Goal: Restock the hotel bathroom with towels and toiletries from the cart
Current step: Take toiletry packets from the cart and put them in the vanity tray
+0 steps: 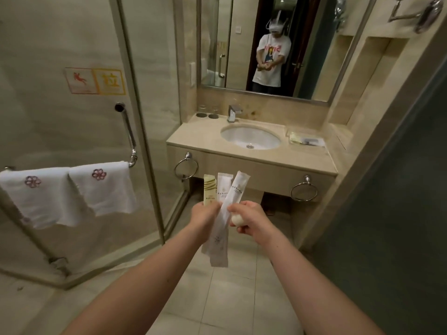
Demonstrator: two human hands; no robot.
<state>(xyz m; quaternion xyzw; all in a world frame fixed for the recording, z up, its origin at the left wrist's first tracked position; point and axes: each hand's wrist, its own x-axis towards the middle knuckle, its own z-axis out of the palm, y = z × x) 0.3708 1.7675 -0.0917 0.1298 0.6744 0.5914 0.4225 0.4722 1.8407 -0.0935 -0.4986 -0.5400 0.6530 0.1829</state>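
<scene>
Left hand (205, 212) grips fan of long white and cream paper toiletry packets (223, 187), low before oval white basin (250, 137). Right hand (252, 220) pinches one, cupping small round white soap (236, 220). Risk: soap slips during transfer.

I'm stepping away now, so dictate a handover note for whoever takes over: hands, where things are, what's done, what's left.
Left hand grips three packets, fanned upward. Right hand holds a round white item and touches the longest packet.
Two towels hang on the shower door bar; the tray sits on the counter right of the sink.
Done: towels hung. Left: likely set the toiletries on the counter; the rings carry no towels.
</scene>
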